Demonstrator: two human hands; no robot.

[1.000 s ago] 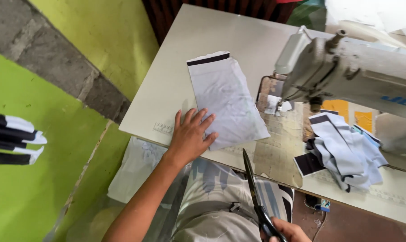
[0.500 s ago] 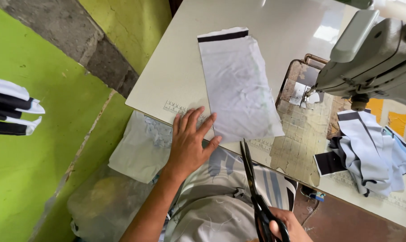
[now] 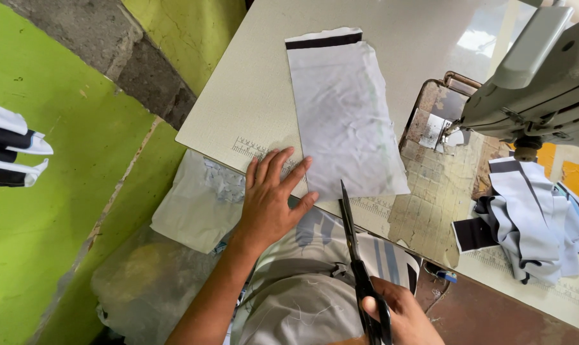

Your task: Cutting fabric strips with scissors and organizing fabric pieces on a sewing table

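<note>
Beige sewing table [image 3: 251, 96] beside green wall [image 3: 40, 243], holding white fabric [image 3: 344, 115]

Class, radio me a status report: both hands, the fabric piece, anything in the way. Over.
Left hand flat on white fabric rectangle with black band. Right hand holds black scissors, tips at its near edge. Path unobstructed.

- Pale table [image 3: 251, 96], lying under the left hand's fingers [image 3: 278, 167].
- Grey sewing machine [image 3: 545, 83], well to the right of the fingers and beyond them.
- Heap of white and black cloth pieces [image 3: 532, 223], far to their right, on the table.
- Clear plastic bag [image 3: 142, 281], below them to the left, off the table.
- Black-and-white striped pieces [image 3: 8, 147], far to their left.
</note>
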